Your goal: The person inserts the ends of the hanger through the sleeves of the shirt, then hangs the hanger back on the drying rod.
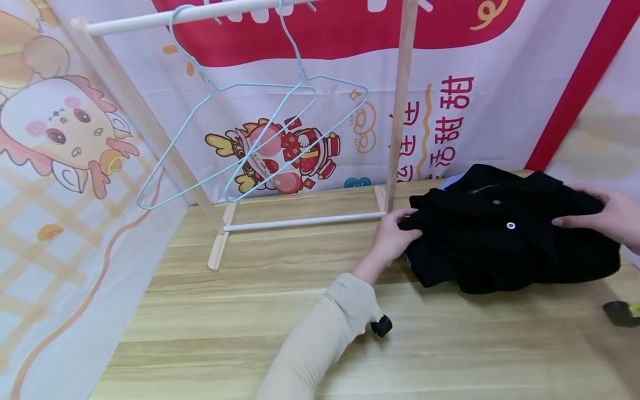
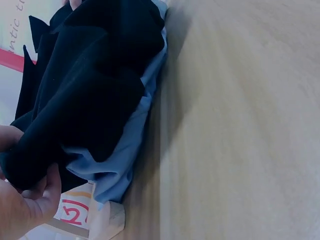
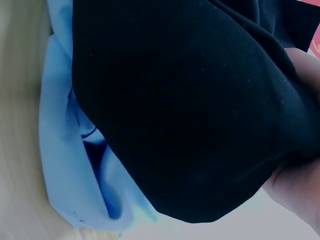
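Note:
A bunched black garment with round metal snaps lies at the right of the head view. My left hand pinches its left edge between thumb and fingers, as the left wrist view also shows. At the opposite side, my right hand grips the black cloth, thumb on top and fingers partly hidden behind it. Light blue cloth lies beneath the black garment. In the right wrist view, a folded part of this blue cloth shows beside a hanging black fold.
A wooden rack stands at the back left of the wood-grain table. Two pale blue wire hangers, one left and one right, hang from its top bar. A dark object with yellow sits at the right edge.

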